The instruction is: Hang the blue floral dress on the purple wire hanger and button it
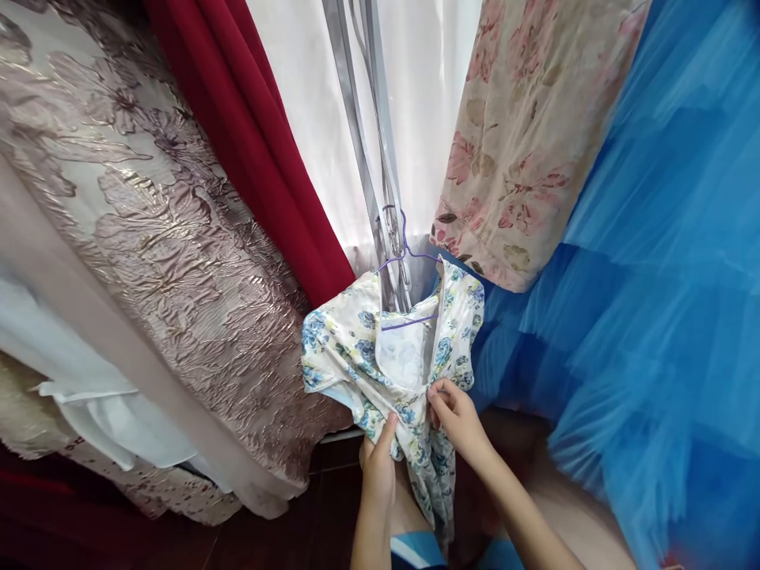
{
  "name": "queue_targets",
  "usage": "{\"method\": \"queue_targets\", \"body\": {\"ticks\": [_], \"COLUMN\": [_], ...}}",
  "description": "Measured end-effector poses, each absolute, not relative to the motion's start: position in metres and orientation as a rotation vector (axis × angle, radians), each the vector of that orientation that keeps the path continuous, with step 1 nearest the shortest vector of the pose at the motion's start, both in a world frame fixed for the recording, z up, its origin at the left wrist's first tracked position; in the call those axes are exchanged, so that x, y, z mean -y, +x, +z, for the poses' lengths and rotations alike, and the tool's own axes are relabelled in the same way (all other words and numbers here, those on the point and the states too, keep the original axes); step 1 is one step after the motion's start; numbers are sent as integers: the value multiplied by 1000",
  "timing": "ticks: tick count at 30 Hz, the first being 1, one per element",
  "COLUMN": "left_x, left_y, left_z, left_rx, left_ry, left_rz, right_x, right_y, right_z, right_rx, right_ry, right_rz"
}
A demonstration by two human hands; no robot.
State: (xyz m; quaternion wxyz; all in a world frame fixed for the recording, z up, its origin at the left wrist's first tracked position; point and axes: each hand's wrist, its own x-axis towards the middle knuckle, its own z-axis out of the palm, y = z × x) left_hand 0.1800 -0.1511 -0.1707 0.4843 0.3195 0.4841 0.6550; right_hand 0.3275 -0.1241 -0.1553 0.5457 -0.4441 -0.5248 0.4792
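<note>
A white dress with blue and yellow flowers [362, 328] hangs by its shoulders on a thin purple hanger [406, 252], its neckline or back opening gaping toward me. My left hand [380, 463] grips the cloth below the opening, thumb on top and the other fingers mostly hidden behind the fabric. At the lower end of the opening, my right hand [456, 416] pinches the edge between thumb and forefinger. Whether a small fastener sits in that pinch cannot be made out. The hanger's hook is up against hanging grey ribbons [356, 87].
Mauve floral brocade [160, 229] and a dark red cloth [249, 134] hang on the left. White fabric [297, 47] is behind the ribbons. A beige floral garment [511, 158] and layered blue tulle [665, 261] hang on the right. Dark floor [332, 514] shows below.
</note>
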Motion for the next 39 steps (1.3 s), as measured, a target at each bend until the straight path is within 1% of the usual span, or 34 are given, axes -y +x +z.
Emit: {"method": "queue_targets", "body": {"ticks": [2,4,6,8,11,13,18,22,27,31,36,39], "left_x": [153,155,159,162,163,161,153,156,162,160,162,166], "left_y": [174,170,168,171,186,198,214,217,222,221,213,207], "left_z": [-171,-174,-180,-186,-195,-199,-199,-187,-172,-165,-164,-176], "left_rx": [-1216,-1408,-1673,-1803,-1589,-1488,-1495,-1442,-1471,-1559,-1635,-1619], "left_ry": [825,959,1214,1576,1960,1957,1875,1894,1946,2137,2255,2205], "left_rz": [1641,1780,1909,1877,1626,1550,1511,1400,1235,1004,745,724], "right_x": [126,130,135,142,150,154,155,142,94,57,36,33], "right_y": [325,325,325,325,324,324,326,331,331,325,324,326], "right_z": [-161,-170,-177,-181,-178,-174,-163,-132,-67,-23,7,12], "right_rx": [1243,1229,1221,1220,1241,1250,1186,1054,1083,1067,1071,1059], "right_ry": [-1083,-1100,-1094,-1083,-1071,-1066,-1076,-1077,-1018,-931,-828,-770], "right_rz": [1118,1154,1198,1215,1210,1200,1271,1267,1070,956,908,901]}}
